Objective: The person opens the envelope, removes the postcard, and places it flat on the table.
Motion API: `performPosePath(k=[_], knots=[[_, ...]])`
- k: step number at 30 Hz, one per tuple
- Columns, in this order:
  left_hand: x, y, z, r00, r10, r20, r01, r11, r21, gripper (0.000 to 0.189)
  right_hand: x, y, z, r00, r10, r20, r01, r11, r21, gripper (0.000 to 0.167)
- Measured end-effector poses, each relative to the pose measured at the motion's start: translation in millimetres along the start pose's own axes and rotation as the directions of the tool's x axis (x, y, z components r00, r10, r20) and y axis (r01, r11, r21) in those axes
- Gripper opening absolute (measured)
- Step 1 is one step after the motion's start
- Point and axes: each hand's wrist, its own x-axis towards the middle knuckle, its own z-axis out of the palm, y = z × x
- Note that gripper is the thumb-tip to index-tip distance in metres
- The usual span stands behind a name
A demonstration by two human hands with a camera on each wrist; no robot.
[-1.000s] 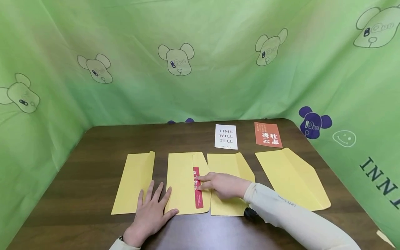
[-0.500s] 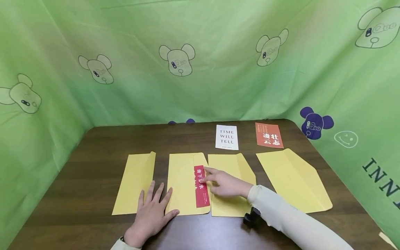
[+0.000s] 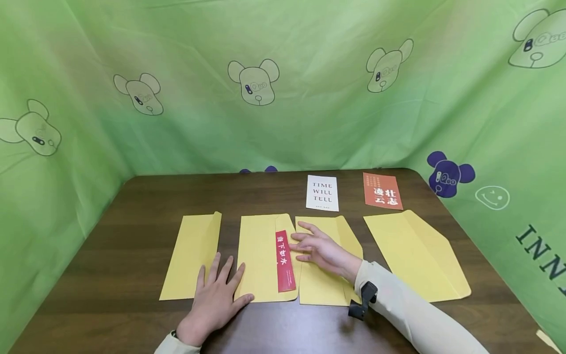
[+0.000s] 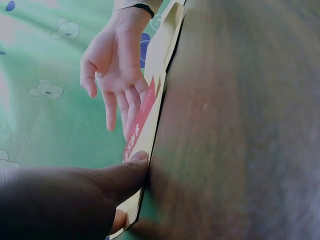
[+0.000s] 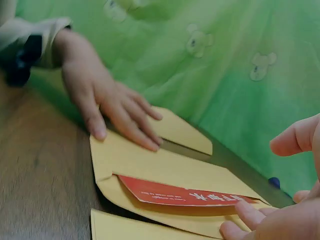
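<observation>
In the head view, a red card (image 3: 285, 261) with white characters sticks partly out of the opening of a yellow envelope (image 3: 258, 258); its left part is hidden inside. My left hand (image 3: 215, 301) lies with fingers spread, index finger and thumb at that envelope's lower left. The left wrist view shows the left thumb (image 4: 131, 172) on the envelope's edge. Beside the card's right edge is my right hand (image 3: 325, 250), its fingers extended and spread apart. Two of its fingertips (image 5: 248, 212) come right up to the card's edge in the right wrist view.
Another yellow envelope (image 3: 190, 258) lies left, partly beside the left hand. Two more envelopes, one under the right hand (image 3: 325, 292) and one farther right (image 3: 415, 258), have flaps open. A white card (image 3: 322, 192) and an orange-red card (image 3: 382, 191) lie at the back of the table (image 3: 146, 206).
My right hand has shifted off the card's face to its right edge, and its fingers have spread. More of the red card shows than one second ago. The left hand stays in place.
</observation>
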Motion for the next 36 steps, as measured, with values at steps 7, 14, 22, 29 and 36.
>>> performPosePath(k=[7,14,22,29,36], knots=[[-0.3,1.0,-1.3,1.0,-0.002,0.013,0.003,1.0,-0.01,0.07,1.3,7,-1,0.999,0.027,0.019,-0.028,0.997,0.075,0.075],[-1.1,-0.1,-0.8,1.0,-0.009,0.011,0.009,1.0,0.0,0.069,5.8,17,7,0.998,0.034,0.047,-0.027,0.988,-0.152,0.069],[0.2,-0.9,-0.5,1.0,0.004,0.004,-0.004,1.0,-0.001,0.069,4.2,26,17,0.999,-0.042,-0.031,0.033,0.973,-0.23,0.077],[-0.4,0.3,-3.0,1.0,0.003,0.008,-0.003,1.0,0.004,0.071,0.5,30,20,0.99,-0.082,-0.116,0.057,0.978,-0.199,0.08],[-0.8,-0.1,-3.9,1.0,0.001,0.004,-0.001,1.0,0.002,0.07,-3.7,23,9,0.985,-0.044,-0.167,0.004,0.973,-0.231,0.078]])
